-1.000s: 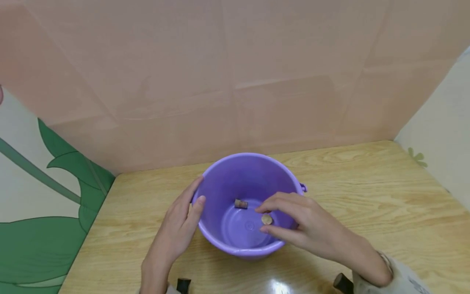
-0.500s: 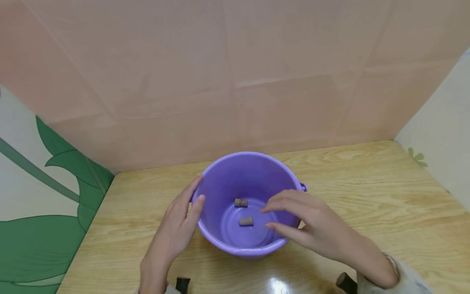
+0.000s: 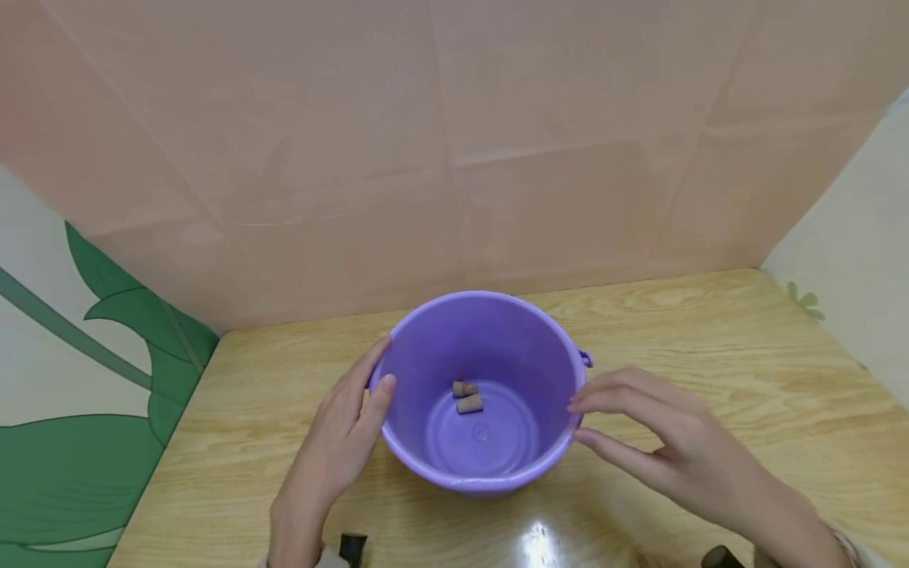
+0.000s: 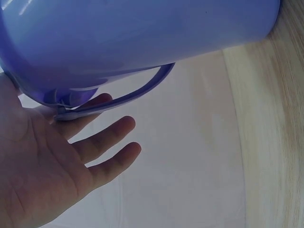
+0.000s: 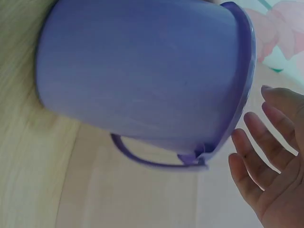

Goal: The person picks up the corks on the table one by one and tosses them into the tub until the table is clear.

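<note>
A purple bucket (image 3: 490, 335) stands upright on the wooden table, its mouth facing the head camera. Two small brown corks (image 3: 469, 404) lie close together on its bottom; the farther cork (image 3: 465, 389) shows a reddish band. My left hand (image 3: 341, 434) holds the bucket's left rim, thumb over the inner side and fingers outside. In the left wrist view its fingers (image 4: 109, 137) spread near the bucket's handle (image 4: 137, 94). Just outside the right rim is my right hand (image 3: 660, 434), holding nothing, with fingers and thumb apart and fingertips right at the rim.
The wooden table (image 3: 234, 442) meets a pinkish covered wall (image 3: 454, 197) behind the bucket. A dark object (image 3: 353, 547) lies by the left wrist, and another dark piece (image 3: 720, 557) shows by the right wrist. A leaf-patterned panel (image 3: 78, 465) borders the left side.
The right hand let go of a cork inside the bucket and moved right, out past the rim. The cork rolled over beside the other one. The left hand stayed at the rim.
</note>
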The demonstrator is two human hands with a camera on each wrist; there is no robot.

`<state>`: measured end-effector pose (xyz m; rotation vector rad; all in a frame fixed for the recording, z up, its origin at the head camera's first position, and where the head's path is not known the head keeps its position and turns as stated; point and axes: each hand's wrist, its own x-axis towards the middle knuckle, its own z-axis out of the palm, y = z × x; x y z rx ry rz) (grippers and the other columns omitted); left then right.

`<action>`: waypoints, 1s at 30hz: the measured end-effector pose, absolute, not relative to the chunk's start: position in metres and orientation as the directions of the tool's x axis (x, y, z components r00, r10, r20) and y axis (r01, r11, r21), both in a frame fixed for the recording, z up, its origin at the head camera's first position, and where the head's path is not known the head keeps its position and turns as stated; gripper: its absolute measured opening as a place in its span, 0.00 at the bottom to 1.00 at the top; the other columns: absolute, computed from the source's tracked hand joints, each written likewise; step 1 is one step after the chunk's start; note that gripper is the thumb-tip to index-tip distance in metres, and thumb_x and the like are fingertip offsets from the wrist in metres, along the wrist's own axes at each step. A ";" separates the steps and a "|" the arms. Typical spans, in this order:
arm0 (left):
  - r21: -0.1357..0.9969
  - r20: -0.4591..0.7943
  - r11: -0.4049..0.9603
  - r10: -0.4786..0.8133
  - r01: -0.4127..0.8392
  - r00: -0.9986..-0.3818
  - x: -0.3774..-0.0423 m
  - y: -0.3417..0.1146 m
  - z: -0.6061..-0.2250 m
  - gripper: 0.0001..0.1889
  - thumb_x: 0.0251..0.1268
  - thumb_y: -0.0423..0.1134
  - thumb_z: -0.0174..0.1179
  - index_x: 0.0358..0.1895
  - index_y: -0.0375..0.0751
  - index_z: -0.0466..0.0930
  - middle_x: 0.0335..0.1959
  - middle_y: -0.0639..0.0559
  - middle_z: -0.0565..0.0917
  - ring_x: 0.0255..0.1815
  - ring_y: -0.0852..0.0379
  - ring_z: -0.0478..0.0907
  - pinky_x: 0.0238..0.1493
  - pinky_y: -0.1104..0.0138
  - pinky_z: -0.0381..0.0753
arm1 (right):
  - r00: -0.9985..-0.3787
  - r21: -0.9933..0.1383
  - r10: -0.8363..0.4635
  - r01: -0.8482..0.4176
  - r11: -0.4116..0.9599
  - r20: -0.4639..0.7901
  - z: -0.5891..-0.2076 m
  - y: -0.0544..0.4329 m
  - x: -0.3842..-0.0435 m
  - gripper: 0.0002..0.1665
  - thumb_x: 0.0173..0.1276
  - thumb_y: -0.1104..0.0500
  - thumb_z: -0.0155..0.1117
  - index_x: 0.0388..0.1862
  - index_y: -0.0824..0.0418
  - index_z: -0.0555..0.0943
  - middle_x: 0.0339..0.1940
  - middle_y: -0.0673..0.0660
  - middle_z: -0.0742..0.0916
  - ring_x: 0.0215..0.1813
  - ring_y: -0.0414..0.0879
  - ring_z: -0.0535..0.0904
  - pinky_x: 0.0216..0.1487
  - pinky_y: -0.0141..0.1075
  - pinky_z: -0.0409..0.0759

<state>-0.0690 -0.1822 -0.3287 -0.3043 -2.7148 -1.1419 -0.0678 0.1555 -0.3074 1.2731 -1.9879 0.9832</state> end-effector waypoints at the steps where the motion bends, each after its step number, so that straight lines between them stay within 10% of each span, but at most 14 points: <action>1: 0.684 0.243 0.683 0.118 0.257 -0.963 -0.069 -0.182 -0.329 0.27 0.80 0.53 0.43 0.78 0.55 0.58 0.76 0.51 0.66 0.76 0.46 0.64 0.75 0.46 0.64 | -0.383 -0.278 -0.494 -0.921 0.275 0.781 -0.309 0.158 -0.066 0.18 0.74 0.50 0.60 0.44 0.64 0.86 0.42 0.54 0.88 0.55 0.35 0.80 0.64 0.20 0.74; 13: 0.685 0.244 0.683 0.115 0.255 -0.963 -0.069 -0.182 -0.328 0.27 0.80 0.53 0.43 0.78 0.54 0.58 0.76 0.51 0.66 0.76 0.47 0.64 0.76 0.47 0.63 | -0.536 -0.352 -0.488 -0.836 0.422 0.689 -0.333 0.189 -0.053 0.12 0.66 0.53 0.70 0.47 0.53 0.85 0.44 0.44 0.87 0.51 0.31 0.80 0.60 0.16 0.73; 30: 0.699 0.231 0.670 0.121 0.251 -0.965 -0.070 -0.181 -0.329 0.27 0.80 0.54 0.42 0.78 0.53 0.58 0.76 0.51 0.66 0.75 0.48 0.65 0.76 0.48 0.64 | -0.614 -0.348 -0.597 -0.788 0.509 0.517 -0.367 0.206 -0.046 0.31 0.49 0.62 0.80 0.51 0.43 0.80 0.46 0.35 0.85 0.48 0.31 0.82 0.56 0.13 0.72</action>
